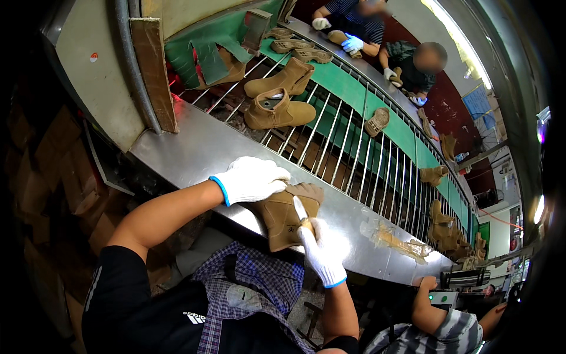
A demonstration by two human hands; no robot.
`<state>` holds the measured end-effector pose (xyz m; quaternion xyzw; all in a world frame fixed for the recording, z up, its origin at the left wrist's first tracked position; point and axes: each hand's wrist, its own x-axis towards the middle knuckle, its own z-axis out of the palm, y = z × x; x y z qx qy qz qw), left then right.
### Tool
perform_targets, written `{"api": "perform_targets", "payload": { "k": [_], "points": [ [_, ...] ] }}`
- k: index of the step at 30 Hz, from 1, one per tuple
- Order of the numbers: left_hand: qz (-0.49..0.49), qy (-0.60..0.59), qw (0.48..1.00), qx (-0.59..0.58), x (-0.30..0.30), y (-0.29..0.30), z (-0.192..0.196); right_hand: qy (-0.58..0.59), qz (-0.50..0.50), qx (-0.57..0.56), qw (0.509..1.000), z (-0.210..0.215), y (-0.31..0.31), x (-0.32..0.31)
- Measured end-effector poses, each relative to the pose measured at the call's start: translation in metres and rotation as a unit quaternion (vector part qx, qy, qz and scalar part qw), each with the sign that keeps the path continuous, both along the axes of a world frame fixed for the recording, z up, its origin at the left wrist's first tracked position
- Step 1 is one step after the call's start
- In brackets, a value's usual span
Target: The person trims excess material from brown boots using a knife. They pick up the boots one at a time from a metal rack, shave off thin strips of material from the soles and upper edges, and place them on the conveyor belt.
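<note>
A tan ankle boot (277, 218) lies tilted at the bench edge in front of me, its sole side turned away and its shaft pointing toward me. My left hand (253, 180), in a white knit glove with a blue cuff, grips the boot from the far left. In my right hand (318, 242), gloved the same way, is a short tool with a pale tapered tip (300, 207) and a tan handle. That tip lies against or just over the boot near its sole edge; whether it is a blade or a brush I cannot tell.
Beyond the steel bench (183, 153) runs a rack of metal rods (345, 147) with a green belt (336, 79). Tan boots (277, 112) and loose soles (311, 55) lie on it. Crumpled tape (398, 242) sticks to the bench. Co-workers sit across and at my right.
</note>
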<state>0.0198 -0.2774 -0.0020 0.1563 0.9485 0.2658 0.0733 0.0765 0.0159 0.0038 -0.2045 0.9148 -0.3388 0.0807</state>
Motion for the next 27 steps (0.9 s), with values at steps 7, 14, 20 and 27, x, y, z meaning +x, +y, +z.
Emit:
{"api": "perform_targets", "payload": {
  "k": [7,14,20,27],
  "points": [
    [0.001,-0.017,1.0,-0.016,-0.006,0.0,0.003,-0.031,-0.02,0.115,0.993,0.015,-0.023,-0.025],
    [-0.04,-0.058,0.997,0.038,-0.021,-0.015,-0.007,-0.083,0.014,0.156,0.984,0.025,-0.025,-0.033],
    [-0.118,-0.105,0.982,0.106,-0.043,-0.031,-0.021,-0.088,0.054,0.187,0.977,0.011,-0.022,-0.037],
    [-0.109,-0.086,0.983,0.117,-0.033,-0.025,-0.011,-0.08,0.054,0.153,0.983,0.0,-0.044,-0.024]
  ]
}}
